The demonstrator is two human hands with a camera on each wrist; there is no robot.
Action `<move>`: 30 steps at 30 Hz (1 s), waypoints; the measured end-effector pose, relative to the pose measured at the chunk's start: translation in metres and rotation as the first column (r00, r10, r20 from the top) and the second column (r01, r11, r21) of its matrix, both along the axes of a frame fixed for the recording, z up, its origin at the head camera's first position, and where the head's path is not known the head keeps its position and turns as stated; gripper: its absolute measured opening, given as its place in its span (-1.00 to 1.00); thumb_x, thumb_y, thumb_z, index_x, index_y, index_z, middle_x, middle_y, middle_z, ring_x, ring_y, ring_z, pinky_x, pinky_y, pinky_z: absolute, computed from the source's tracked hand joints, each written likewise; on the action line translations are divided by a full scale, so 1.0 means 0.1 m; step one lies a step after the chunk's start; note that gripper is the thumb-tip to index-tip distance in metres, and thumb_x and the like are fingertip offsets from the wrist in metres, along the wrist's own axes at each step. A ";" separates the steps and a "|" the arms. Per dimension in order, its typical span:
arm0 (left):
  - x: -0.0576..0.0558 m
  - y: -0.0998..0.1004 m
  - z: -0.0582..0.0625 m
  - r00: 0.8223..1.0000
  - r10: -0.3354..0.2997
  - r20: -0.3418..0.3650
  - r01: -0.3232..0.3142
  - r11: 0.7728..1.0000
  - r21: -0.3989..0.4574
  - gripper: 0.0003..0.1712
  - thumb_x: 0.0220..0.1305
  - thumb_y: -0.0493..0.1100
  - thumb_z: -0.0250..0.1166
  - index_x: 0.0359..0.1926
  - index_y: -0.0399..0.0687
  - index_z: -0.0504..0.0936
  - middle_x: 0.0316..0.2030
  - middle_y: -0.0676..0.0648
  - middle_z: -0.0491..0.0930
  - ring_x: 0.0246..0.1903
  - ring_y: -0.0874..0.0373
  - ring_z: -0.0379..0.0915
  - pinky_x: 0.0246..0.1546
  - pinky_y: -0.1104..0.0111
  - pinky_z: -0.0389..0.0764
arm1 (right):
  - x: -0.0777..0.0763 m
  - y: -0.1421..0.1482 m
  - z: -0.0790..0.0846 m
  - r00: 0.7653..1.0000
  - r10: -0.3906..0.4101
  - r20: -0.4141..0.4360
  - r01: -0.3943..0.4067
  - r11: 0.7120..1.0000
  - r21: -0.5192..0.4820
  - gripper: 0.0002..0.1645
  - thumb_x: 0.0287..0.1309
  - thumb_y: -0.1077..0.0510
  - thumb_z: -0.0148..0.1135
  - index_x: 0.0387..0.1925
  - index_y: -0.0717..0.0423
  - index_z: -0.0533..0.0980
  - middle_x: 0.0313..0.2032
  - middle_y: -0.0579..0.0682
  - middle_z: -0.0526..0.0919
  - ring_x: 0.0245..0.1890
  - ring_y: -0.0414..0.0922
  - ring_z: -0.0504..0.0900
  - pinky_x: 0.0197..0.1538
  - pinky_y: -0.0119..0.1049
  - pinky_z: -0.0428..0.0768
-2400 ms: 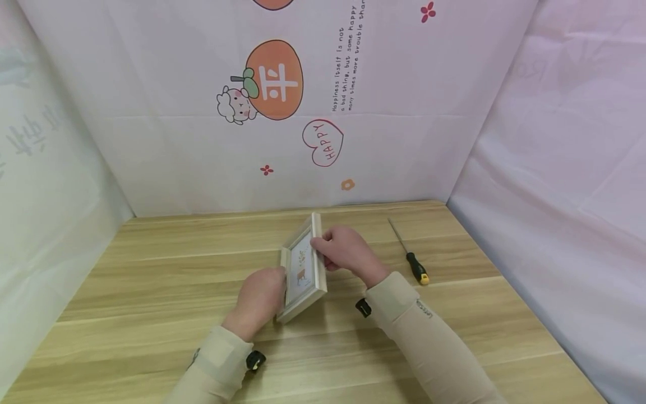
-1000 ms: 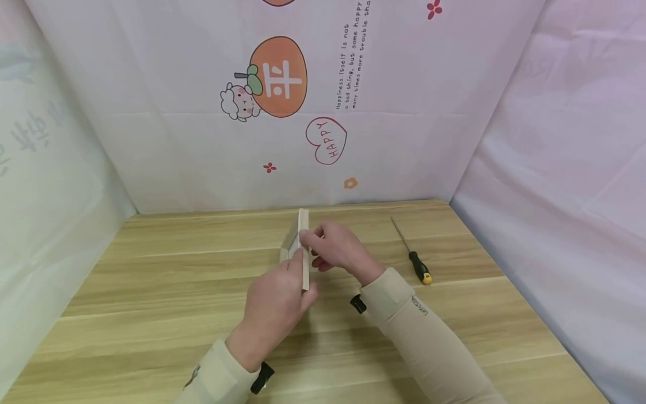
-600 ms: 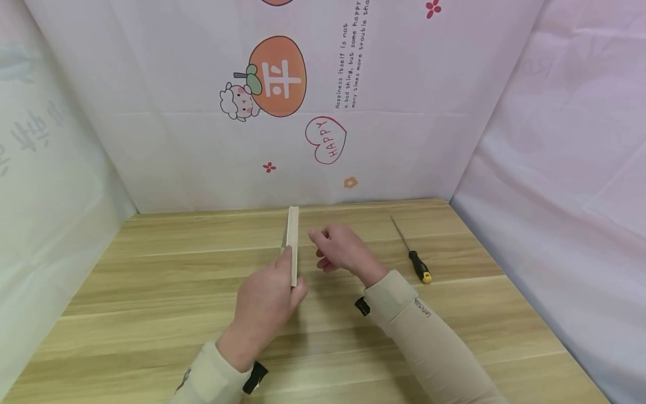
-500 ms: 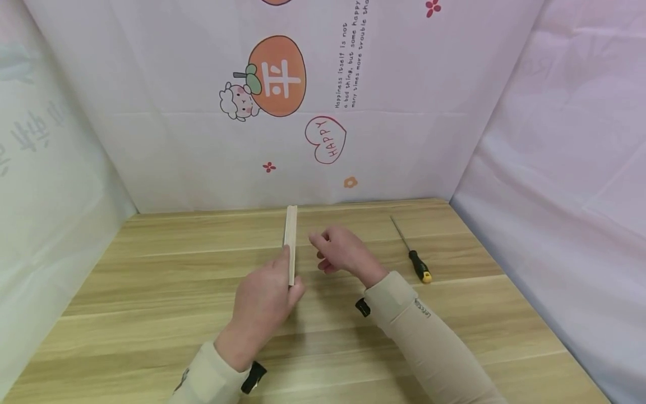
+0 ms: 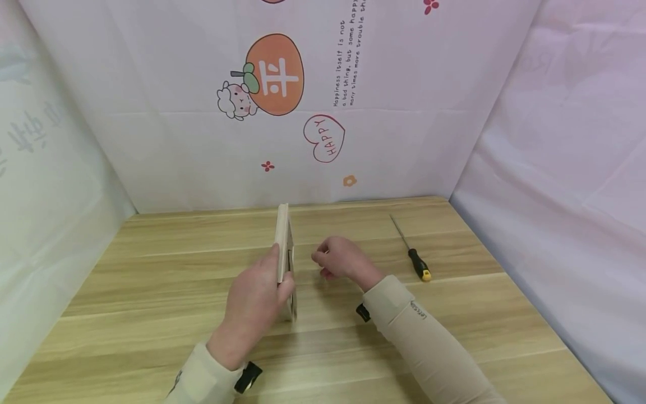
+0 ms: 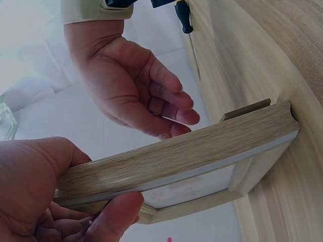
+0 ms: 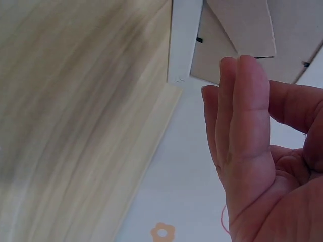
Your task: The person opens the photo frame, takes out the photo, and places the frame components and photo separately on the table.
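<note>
Contact between the right hand (image 5: pixel 343 259) and the frame (image 5: pixel 282 235) is broken now — a second or so ago its edge was being touched by the thumb. The frame is also turned: its printed face, seen earlier in the head view, is now directed away to the left, and its back is shown to the right hand. By this turn, it seems, the back panel (image 7: pixel 212 40) and its support flap (image 7: pixel 247 27) are brought within easy reach, so that work on the rear side appears possible.

The frame is held on edge near the middle of the table (image 5: pixel 151 314), between the two hands; whether its lower edge is rested on the table cannot be told. Its near side is gripped by the left hand (image 5: pixel 252 300), with the thumb laid against the back and the fingers curled round toward the front. The right hand is held just beside the frame, apart from it. Three of its fingers are lined up close together, and no held thing can be made out; whether the forefinger and thumb are touching cannot be told.

The screwdriver (image 5: pixel 416 261) is left lying on the table, to the right — untouched, its tip pointed toward the back wall.
</note>
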State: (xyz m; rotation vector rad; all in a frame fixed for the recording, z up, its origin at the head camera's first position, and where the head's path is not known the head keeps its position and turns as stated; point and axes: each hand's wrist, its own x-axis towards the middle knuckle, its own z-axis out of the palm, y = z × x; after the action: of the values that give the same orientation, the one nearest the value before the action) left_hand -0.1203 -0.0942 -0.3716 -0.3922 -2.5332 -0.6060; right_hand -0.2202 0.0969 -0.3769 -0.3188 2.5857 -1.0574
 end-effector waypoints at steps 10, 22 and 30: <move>0.00 -0.05 -0.02 1.000 0.015 0.019 -0.016 0.999 0.048 -0.34 0.22 -0.12 0.22 0.27 -0.43 0.39 -0.28 -0.29 0.66 -0.65 0.22 0.33 -0.76 0.44 0.34 | 0.00 0.00 -0.10 1.000 0.015 0.025 -0.015 1.000 -0.009 -0.58 0.31 0.02 0.12 0.00 0.27 0.56 -0.30 0.11 0.67 -0.46 -0.11 0.66 -0.28 -0.18 0.68; -0.02 -0.13 -0.05 0.990 0.037 0.134 -0.055 0.990 0.127 -0.31 0.25 -0.11 0.14 0.33 -0.43 0.32 -0.14 -0.32 0.64 -0.45 0.08 0.51 -0.57 0.27 0.56 | 0.01 -0.02 -0.16 0.999 0.029 0.032 -0.028 1.000 -0.012 -0.50 0.28 0.12 0.15 0.12 0.40 0.48 -0.19 0.16 0.66 -0.51 -0.14 0.66 -0.33 -0.29 0.67; -0.04 -0.18 -0.09 0.982 0.041 0.185 -0.071 0.985 0.158 -0.31 0.26 -0.11 0.08 0.33 -0.45 0.30 0.03 -0.36 0.58 -0.38 0.02 0.47 -0.37 0.10 0.61 | -0.01 -0.01 -0.21 0.998 0.054 0.041 -0.054 0.998 0.010 -0.48 0.29 0.14 0.11 0.18 0.40 0.44 -0.25 0.10 0.65 -0.48 -0.14 0.66 -0.29 -0.27 0.67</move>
State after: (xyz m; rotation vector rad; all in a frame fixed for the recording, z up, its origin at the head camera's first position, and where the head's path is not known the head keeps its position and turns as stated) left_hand -0.1246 -0.1119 -0.3803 -0.2145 -2.6304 -0.8561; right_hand -0.2214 0.0955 -0.3978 -0.3585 2.5310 -1.0205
